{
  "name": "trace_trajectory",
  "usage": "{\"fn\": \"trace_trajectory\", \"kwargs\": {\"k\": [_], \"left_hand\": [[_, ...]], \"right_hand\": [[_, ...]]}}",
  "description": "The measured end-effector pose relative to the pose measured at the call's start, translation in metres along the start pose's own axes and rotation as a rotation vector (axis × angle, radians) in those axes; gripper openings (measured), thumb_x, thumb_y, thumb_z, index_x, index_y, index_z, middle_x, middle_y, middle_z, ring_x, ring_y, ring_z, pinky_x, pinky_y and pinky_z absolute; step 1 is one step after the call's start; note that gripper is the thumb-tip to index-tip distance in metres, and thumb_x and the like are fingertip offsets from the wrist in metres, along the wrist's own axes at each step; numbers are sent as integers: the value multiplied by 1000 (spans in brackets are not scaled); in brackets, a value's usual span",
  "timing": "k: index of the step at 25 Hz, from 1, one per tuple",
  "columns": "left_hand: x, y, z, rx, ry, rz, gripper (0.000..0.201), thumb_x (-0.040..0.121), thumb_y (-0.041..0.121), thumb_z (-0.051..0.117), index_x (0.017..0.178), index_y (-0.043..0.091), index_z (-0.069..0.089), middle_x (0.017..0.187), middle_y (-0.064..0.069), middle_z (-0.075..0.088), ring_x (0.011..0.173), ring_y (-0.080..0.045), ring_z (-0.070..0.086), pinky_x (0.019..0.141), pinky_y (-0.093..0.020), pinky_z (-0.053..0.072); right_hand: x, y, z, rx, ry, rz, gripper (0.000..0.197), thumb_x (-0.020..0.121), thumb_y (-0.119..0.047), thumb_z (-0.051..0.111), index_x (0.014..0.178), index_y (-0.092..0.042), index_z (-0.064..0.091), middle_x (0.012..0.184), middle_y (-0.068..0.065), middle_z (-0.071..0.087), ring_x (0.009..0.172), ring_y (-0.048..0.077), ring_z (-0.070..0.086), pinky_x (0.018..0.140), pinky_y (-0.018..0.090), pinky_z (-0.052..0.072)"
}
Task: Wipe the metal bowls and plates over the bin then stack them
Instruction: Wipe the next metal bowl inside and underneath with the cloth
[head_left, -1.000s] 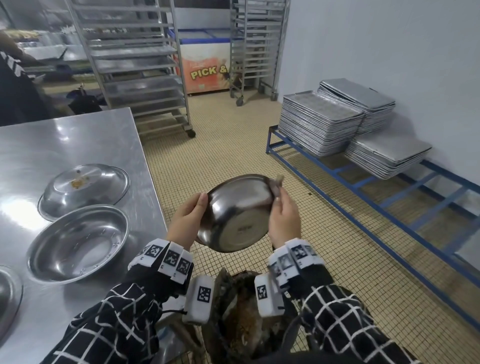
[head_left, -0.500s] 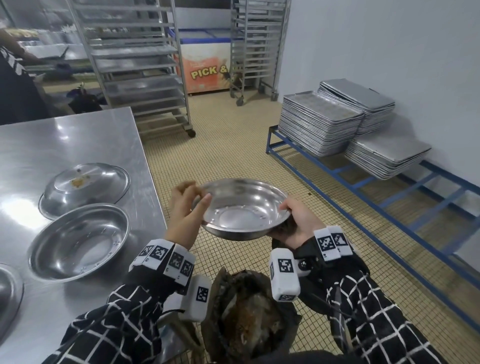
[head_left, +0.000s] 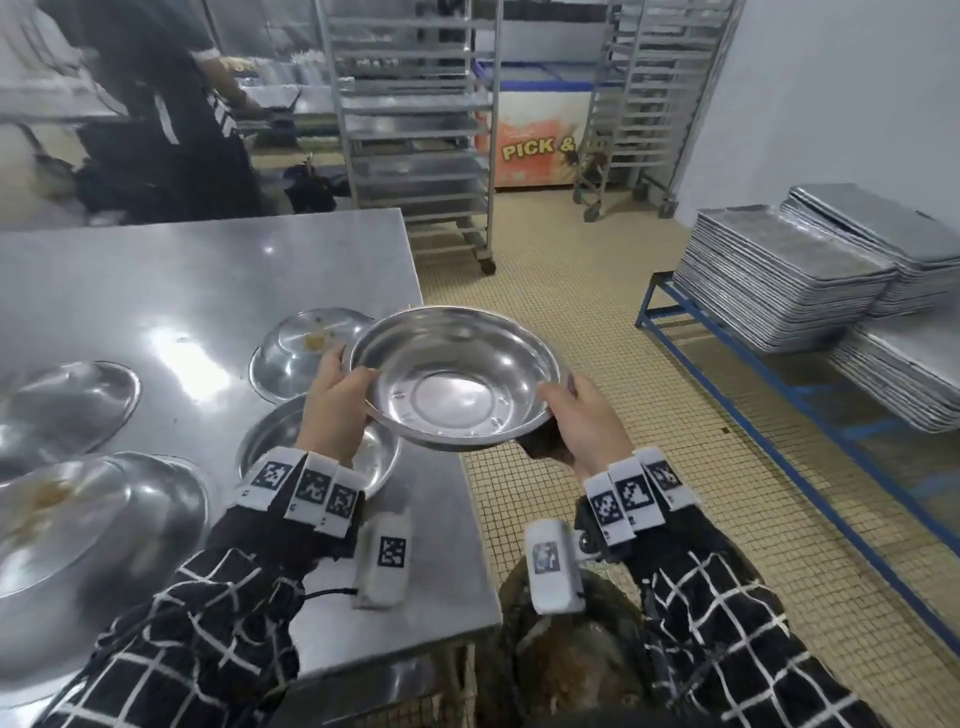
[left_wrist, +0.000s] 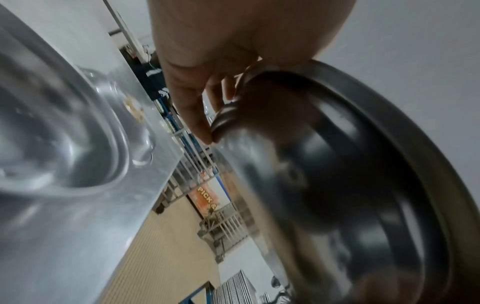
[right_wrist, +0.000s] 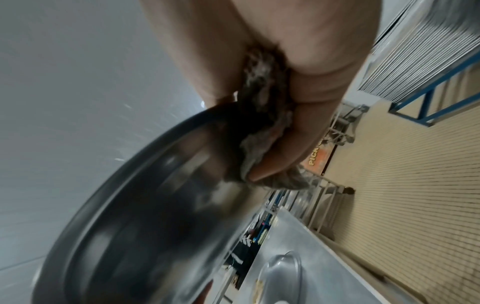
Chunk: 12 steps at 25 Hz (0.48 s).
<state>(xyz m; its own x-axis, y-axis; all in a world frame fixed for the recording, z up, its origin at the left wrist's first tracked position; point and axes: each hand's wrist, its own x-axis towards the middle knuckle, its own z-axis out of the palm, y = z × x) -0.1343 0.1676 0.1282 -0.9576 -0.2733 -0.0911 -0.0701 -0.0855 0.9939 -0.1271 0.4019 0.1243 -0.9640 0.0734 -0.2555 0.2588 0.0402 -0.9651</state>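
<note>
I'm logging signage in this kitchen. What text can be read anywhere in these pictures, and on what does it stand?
"PICK &" in yellow letters on the orange front of the chest freezer; a rack cuts off the rest.
The square black-and-white markers on the wrist bands are patterns, not words.
Nothing else is legible.

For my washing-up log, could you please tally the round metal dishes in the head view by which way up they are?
Open side up: 2, the held bowl and the resting bowl.
Upside down: 3, the far dish, the left dish and the near dish.
Total: 5.
</note>
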Motion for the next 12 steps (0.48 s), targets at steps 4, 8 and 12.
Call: {"fn": "trace_trajectory", "kwargs": {"k": [4,8,12], "left_hand": [[32,20,-79,108,77,-3,27,80,15,51,103,27,58,104,-8,61,91,-29,61,78,-43,52],[80,30,-158,218,133,-10,29,85,6,54,112,18,52,95,-5,57,85,-22,59,78,-38,53],[136,36,-229,314,103,-94,33,91,10,60,120,17,45,102,-14,60,91,-30,65,86,-42,55]], "right_hand": [[32,-25,87,-126,-35,-75,28,72,-43,62,93,-26,59,101,10,65,91,29,66,81,50,56],[72,-43,168,-250,-130,-132,23,90,-29,58,111,-19,59,100,4,66,86,19,66,70,32,56],[120,-56,249,-358,-187,-153,28,95,-21,54,123,-21,51,96,-6,59,83,12,62,60,21,47]]}}
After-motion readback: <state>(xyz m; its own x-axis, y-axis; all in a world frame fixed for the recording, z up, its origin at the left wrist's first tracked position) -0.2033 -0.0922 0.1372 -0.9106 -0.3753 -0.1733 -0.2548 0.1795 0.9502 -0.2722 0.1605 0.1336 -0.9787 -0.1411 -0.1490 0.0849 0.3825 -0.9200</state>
